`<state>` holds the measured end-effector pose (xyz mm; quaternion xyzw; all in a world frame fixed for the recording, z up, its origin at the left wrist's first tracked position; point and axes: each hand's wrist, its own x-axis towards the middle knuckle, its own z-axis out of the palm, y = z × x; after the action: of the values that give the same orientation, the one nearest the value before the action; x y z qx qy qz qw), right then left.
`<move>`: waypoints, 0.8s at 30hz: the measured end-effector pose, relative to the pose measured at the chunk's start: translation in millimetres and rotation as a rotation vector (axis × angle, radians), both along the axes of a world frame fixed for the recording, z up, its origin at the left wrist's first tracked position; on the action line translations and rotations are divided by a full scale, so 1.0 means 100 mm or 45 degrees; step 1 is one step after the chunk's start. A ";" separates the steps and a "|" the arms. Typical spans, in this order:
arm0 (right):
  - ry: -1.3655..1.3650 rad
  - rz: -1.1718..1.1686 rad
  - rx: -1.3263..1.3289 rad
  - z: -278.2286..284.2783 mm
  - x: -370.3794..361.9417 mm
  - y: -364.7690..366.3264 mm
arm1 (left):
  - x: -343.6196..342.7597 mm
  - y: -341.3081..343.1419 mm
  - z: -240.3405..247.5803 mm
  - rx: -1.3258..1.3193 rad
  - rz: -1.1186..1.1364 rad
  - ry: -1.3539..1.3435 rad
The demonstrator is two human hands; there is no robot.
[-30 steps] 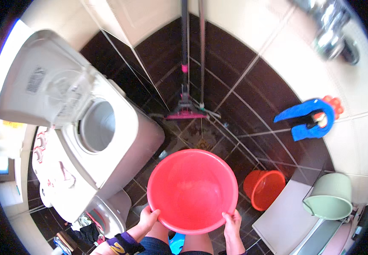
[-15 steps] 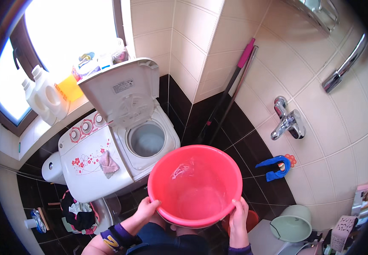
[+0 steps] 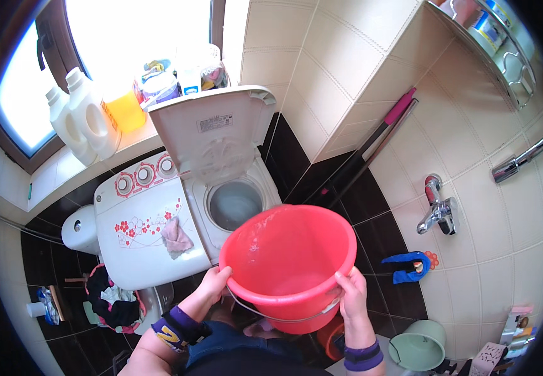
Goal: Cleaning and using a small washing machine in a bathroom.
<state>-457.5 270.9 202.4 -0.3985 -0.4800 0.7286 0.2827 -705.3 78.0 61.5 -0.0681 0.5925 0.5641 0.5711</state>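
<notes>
A large pinkish-red bucket point(image 3: 296, 269) is held up before me, its far side tipped down toward the washing machine point(image 3: 140, 257). My left hand point(image 3: 212, 285) grips the near-left rim, thumb over the edge. On the near-right rim my right hand point(image 3: 353, 294) is closed, next to the wire handle hanging along the bucket's front. Water glints inside on the far-left wall. Just beyond the bucket's far rim lies the machine's round tub opening point(image 3: 237, 207), with water in it and its lid point(image 3: 215, 144) raised. A pink cloth point(image 3: 176, 237) lies on the machine's top.
White bottles point(image 3: 93, 116) and an orange container point(image 3: 124, 111) stand on the window sill. Pink-handled poles point(image 3: 400, 106) lean in the corner. A tap point(image 3: 437, 216) juts from the right wall. Lower right sits a green bucket point(image 3: 419, 344); lower left, a basket of clothes point(image 3: 115, 301).
The bucket has tilted away from me toward the machine, showing more of its near outer wall and handle. The view has shifted, so surroundings sit lower and mostly further right.
</notes>
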 end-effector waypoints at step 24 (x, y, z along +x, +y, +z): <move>-0.109 0.310 0.111 0.27 -0.68 0.24 | -0.37 0.03 -0.16 0.027 0.205 -0.314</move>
<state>-525.2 295.0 229.1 -0.3551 -0.5677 0.7184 0.1885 -742.0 80.9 45.7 -0.1782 0.5045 0.6015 0.5932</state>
